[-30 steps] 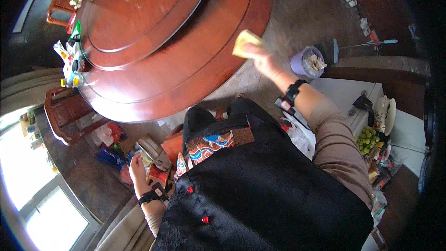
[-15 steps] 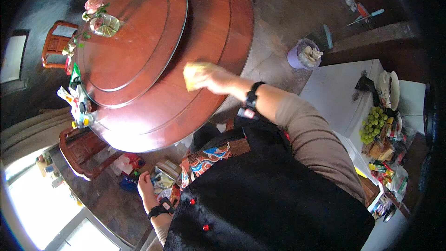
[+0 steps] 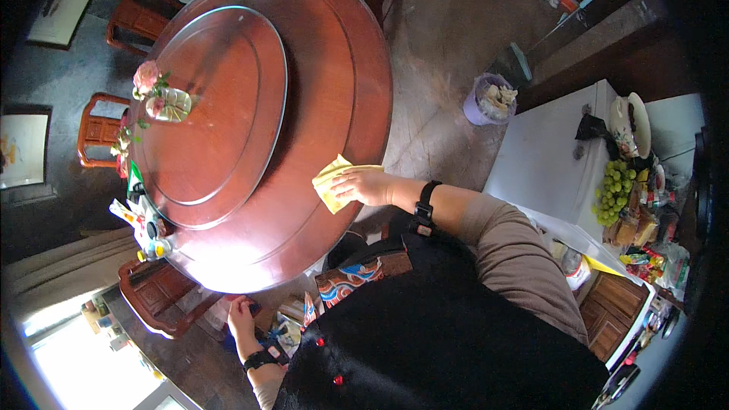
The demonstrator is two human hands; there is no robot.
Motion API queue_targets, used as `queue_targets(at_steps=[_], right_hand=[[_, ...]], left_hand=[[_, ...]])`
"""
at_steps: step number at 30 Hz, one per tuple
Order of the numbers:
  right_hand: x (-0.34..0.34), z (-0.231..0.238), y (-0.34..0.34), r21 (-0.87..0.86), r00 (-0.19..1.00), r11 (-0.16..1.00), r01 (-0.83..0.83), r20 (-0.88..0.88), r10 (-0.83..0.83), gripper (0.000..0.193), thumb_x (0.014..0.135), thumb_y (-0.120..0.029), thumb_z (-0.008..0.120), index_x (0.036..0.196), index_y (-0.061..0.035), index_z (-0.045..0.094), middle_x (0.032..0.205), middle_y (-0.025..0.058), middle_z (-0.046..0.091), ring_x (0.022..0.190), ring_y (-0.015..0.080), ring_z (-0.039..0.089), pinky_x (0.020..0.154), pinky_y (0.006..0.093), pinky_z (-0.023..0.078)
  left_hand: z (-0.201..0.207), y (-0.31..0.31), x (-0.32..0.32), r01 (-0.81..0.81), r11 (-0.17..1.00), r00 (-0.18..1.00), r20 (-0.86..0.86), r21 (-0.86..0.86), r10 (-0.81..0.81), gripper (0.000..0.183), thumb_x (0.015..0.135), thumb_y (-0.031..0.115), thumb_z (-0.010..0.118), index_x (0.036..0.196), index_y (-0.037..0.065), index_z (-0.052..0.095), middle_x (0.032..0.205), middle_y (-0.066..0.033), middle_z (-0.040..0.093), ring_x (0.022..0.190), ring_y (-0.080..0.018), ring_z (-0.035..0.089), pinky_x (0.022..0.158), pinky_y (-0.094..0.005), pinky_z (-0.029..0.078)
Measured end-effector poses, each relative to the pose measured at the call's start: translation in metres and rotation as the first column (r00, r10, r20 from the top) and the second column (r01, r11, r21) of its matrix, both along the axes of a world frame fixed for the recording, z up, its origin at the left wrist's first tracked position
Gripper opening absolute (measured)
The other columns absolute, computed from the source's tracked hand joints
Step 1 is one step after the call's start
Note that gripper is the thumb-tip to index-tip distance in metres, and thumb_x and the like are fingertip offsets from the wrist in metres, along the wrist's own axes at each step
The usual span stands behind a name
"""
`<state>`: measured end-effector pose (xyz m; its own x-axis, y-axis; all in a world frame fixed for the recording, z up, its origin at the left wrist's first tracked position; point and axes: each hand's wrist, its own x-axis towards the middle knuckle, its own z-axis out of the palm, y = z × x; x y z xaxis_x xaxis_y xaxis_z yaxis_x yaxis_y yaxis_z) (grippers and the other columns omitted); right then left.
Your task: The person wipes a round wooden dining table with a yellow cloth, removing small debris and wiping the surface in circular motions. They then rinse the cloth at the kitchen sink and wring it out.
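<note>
My right hand presses a folded yellow cloth onto the outer part of a round reddish-brown wooden table, near its right edge. The fingers lie over the cloth and grip it. My left hand hangs low beside my body, off the table, with its fingers loosely curled and nothing visible in them. A round turntable with a metal rim sits on the table beyond the cloth. On it stands a glass vase with a pink rose.
Bottles and packets crowd the table's left edge. Wooden chairs stand around it. To the right are a lilac waste bin and a white cabinet, with green grapes and food packs beside it.
My right hand has drawn the cloth nearer to me along the table's right side. The view has shifted, so the table appears lower. My left hand still hangs low.
</note>
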<state>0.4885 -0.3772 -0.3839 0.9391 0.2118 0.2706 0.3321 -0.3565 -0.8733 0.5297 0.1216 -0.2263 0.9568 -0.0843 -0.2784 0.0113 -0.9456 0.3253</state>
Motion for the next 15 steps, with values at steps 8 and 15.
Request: queue_targets(at_steps=[8, 15], right_hand=[[0.060, 0.078, -0.212, 0.829, 0.756, 0.059, 0.556, -0.474, -0.451, 0.023, 0.087, -0.019, 0.059, 0.103, -0.0023, 0.059, 0.091, 0.0083, 0.064, 0.092, 0.0221, 0.064, 0.083, 0.0376, 0.051], [0.045, 0.066, -0.045, 0.702, 0.909, 0.711, -0.051, -0.262, 0.324, 0.022, 0.092, -0.021, 0.056, 0.104, -0.0044, 0.063, 0.107, 0.0093, 0.064, 0.108, 0.0201, 0.058, 0.099, 0.0390, 0.042]], left_hand=[[0.000, -0.011, -0.037, -0.083, 0.996, 0.996, 0.015, 0.007, 0.083, 0.021, 0.087, 0.013, 0.056, 0.102, 0.006, 0.068, 0.087, -0.0108, 0.070, 0.078, -0.0212, 0.067, 0.074, -0.0331, 0.052], [0.008, -0.027, -0.095, -0.137, 0.987, 0.990, -0.043, -0.083, 0.134, 0.021, 0.086, 0.012, 0.056, 0.102, 0.004, 0.068, 0.090, -0.0117, 0.071, 0.080, -0.0222, 0.068, 0.075, -0.0327, 0.053]])
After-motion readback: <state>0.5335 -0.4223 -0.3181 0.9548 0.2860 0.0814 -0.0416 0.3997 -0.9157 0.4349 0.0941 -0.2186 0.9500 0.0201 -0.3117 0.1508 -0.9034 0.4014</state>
